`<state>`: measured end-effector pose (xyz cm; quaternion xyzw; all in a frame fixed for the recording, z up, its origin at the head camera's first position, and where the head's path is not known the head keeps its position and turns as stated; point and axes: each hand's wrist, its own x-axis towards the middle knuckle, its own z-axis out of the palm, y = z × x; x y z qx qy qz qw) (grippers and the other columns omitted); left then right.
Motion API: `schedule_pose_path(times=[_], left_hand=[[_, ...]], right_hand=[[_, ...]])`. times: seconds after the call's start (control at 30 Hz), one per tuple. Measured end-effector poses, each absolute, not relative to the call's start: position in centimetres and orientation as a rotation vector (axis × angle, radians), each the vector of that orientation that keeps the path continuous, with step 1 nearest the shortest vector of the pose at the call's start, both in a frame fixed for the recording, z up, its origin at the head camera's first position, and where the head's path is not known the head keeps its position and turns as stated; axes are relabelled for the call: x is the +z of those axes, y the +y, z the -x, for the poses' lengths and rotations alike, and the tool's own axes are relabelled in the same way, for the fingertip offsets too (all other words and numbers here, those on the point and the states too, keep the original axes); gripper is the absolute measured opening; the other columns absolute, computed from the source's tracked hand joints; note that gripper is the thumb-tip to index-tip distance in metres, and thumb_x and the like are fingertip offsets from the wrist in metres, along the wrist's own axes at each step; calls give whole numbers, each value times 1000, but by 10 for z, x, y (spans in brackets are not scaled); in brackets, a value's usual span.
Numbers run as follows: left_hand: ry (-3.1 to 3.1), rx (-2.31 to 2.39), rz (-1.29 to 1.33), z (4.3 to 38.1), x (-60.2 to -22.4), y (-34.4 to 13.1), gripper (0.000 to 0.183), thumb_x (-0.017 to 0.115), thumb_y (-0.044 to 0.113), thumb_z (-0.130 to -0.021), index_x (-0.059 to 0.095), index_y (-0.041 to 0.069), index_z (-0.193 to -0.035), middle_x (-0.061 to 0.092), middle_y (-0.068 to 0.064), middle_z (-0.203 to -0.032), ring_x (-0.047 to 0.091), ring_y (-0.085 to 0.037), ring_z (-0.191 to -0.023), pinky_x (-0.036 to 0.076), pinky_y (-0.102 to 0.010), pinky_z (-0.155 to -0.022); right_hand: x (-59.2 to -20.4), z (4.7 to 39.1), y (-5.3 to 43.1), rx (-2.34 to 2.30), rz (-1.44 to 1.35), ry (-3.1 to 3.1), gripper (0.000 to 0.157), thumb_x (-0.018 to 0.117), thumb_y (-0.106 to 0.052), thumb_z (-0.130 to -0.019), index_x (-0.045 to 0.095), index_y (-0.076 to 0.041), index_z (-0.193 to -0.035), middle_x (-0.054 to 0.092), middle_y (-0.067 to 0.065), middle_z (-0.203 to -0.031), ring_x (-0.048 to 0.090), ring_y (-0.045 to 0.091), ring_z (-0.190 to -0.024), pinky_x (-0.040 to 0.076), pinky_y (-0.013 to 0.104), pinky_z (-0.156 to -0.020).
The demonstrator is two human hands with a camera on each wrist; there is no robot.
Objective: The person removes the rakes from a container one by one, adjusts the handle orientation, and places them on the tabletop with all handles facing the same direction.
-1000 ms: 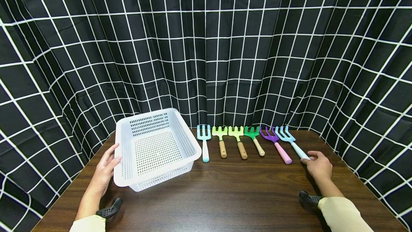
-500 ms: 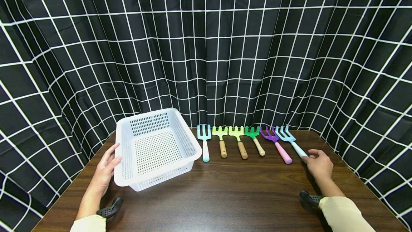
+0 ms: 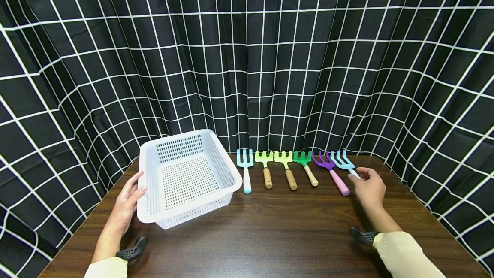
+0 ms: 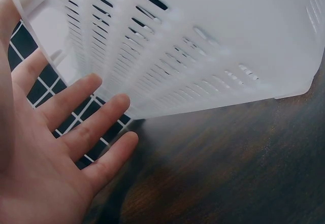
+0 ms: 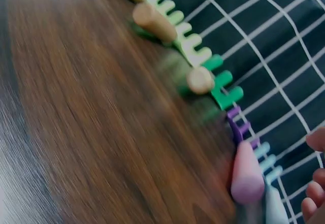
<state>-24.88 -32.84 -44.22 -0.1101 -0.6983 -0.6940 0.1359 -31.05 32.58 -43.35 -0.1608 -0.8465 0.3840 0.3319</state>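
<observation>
In the head view my left hand (image 3: 125, 198) is at the left rim of a white perforated plastic basket (image 3: 231, 181). The left wrist view shows its fingers spread and fairly straight against the basket wall (image 4: 228, 41). My right hand (image 3: 369, 188) has thumb and index finger around the handle of the rightmost light-blue garden hand fork (image 3: 343, 162), covering the handle's lower end. Curled fingers (image 5: 316, 191) show at the right wrist view's edge, beside that fork's handle (image 5: 274, 203). A purple hand fork with a pink handle (image 3: 339, 183) lies immediately left of it.
Further left in the row are a green fork (image 3: 308, 170), two lime-green forks with wooden handles, one nearer (image 3: 288, 168), and another light-blue fork (image 3: 245, 170). A black white-gridded curtain (image 3: 254, 55) borders the brown table (image 3: 278, 239) behind and at the sides.
My right hand has moved forward and left, from the end of the light-blue fork's handle up towards its head. The left hand, basket and forks stay essentially in place.
</observation>
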Motion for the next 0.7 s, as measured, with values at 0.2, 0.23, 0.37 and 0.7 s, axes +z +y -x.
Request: schedule_pose_path(times=[0.2,0.23,0.37,0.7], left_hand=[[-2031,-2010,308,249,-442,-329,50,45,11,-103,26,10,-150,58,10,-118,63,-5,-94,51,-25,-71],[-2032,-2010,308,249,-442,-329,50,45,11,-103,26,10,-150,58,10,-118,63,-6,-94,51,-25,-71],[-2028,-2016,315,250,-442,-328,50,45,11,-103,26,10,-150,59,10,-118,63,-6,-94,51,-25,-71],[-2020,-2012,316,250,-443,-329,48,46,11,-103,29,12,-149,59,10,-117,63,-6,-93,51,-25,-71]], right_hand=[[-430,310,303,1031,354,-2191,35,78,-12,-80,65,2,-110,67,22,-97,57,18,-78,38,30,-68],[-430,310,300,1037,350,-2198,34,78,-13,-81,65,1,-109,67,22,-96,56,12,-75,39,28,-67],[-432,311,287,1082,315,-2206,34,78,-17,-83,64,1,-108,67,19,-92,48,-7,-66,38,17,-62],[-446,315,258,1121,201,-2249,31,77,-8,-80,65,3,-106,67,20,-92,59,15,-77,40,21,-67]])
